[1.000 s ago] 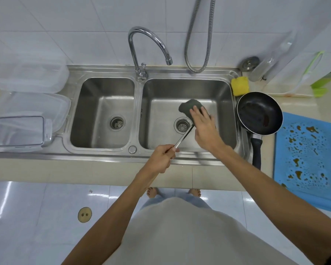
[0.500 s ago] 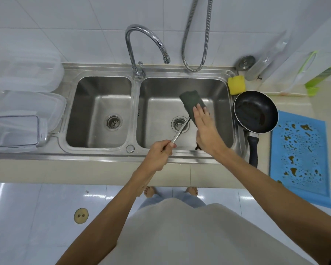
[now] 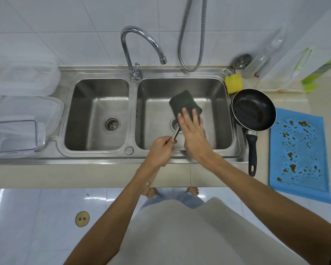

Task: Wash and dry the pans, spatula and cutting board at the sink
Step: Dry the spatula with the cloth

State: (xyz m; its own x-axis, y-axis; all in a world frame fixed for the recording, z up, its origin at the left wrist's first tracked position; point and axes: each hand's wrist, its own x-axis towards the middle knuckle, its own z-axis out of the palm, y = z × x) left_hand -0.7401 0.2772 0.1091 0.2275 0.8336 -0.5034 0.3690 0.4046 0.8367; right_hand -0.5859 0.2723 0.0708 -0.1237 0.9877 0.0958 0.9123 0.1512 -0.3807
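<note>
My left hand (image 3: 161, 150) grips the spatula (image 3: 183, 101) by its steel handle while my right hand (image 3: 195, 136) presses straight fingers (image 3: 185, 115) on the dark blade, over the sink's right basin (image 3: 216, 104). Hand-scrubbing is the step, I judge; rinsing next calls for the dry tap (image 3: 141, 38). Beside the basin, the frying pan (image 3: 253, 109) holds brown residue.

Dark green scouring pad (image 3: 183, 103), yellow sponge (image 3: 233, 83), black pan (image 3: 253, 109), steel-grey sink (image 3: 96, 73), blue mat (image 3: 298, 150) spotted brown.
</note>
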